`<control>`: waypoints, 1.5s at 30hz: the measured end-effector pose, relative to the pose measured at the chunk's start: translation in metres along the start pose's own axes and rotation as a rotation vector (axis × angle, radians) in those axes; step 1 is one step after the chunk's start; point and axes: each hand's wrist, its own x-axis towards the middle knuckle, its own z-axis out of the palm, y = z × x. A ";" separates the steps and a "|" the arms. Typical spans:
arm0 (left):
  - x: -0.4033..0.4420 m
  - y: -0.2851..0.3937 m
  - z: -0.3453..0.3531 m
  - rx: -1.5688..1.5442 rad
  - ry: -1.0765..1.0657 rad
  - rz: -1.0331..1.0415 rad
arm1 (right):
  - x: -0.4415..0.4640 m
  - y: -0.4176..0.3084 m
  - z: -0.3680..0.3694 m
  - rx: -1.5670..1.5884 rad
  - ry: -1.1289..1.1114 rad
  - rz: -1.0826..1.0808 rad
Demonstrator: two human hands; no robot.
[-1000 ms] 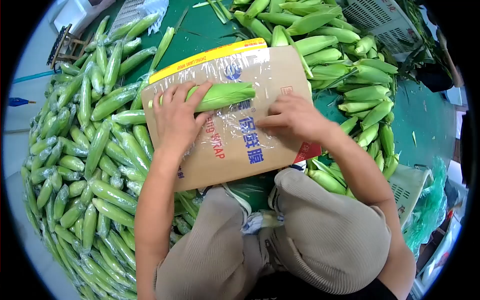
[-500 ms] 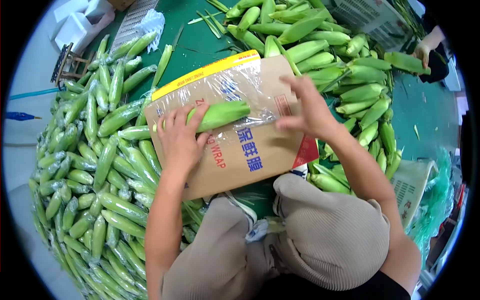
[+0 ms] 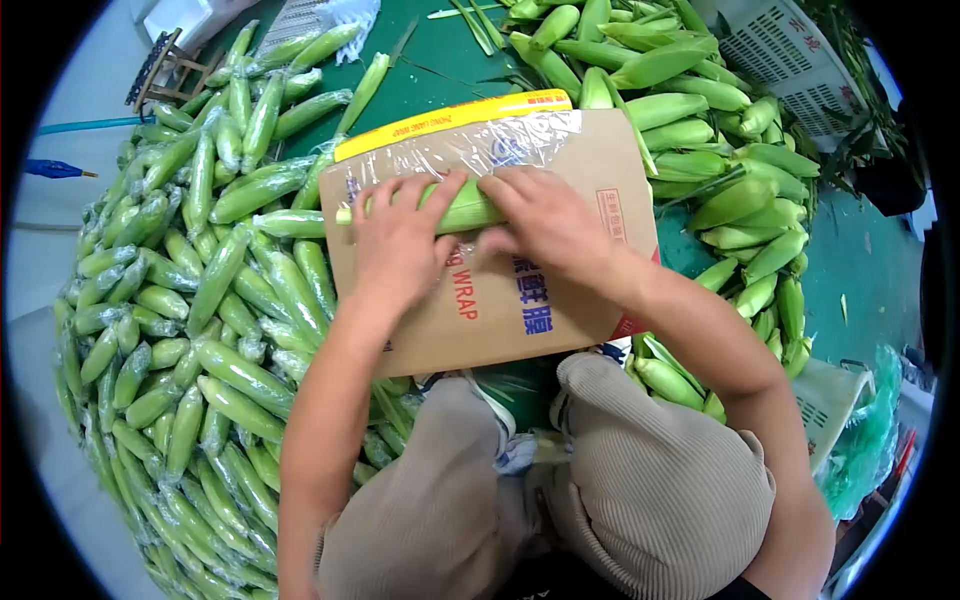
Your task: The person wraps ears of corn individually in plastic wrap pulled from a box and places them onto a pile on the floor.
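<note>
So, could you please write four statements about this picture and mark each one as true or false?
1. The left hand and the right hand are on the same ear of corn. True.
2. The yellow strip is on the edge nearest the person. False: it is along the far edge of the cardboard.
3. Film-wrapped ears are piled on the person's left. True.
4. The green plastic is at the top left. False: it is at the lower right.

Corn heaps [image 3: 190, 330] flank the cardboard [image 3: 450, 345], whose near middle is open.
</note>
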 end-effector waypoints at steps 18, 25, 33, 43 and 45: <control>-0.107 -0.015 0.045 -0.302 0.539 -0.405 | -0.016 0.008 -0.042 -0.078 -0.409 0.001; -0.122 0.022 0.036 -0.302 0.392 -0.119 | -0.013 -0.012 -0.048 0.236 -0.812 -0.095; 0.037 -0.055 0.008 0.220 0.321 -0.254 | 0.036 -0.012 -0.028 -0.204 -0.245 -0.015; -0.005 0.009 0.002 0.201 0.260 0.225 | 0.061 0.006 -0.037 0.363 -0.498 0.092; -0.017 0.008 0.010 0.105 0.182 0.194 | 0.076 -0.009 -0.073 0.433 -0.971 0.356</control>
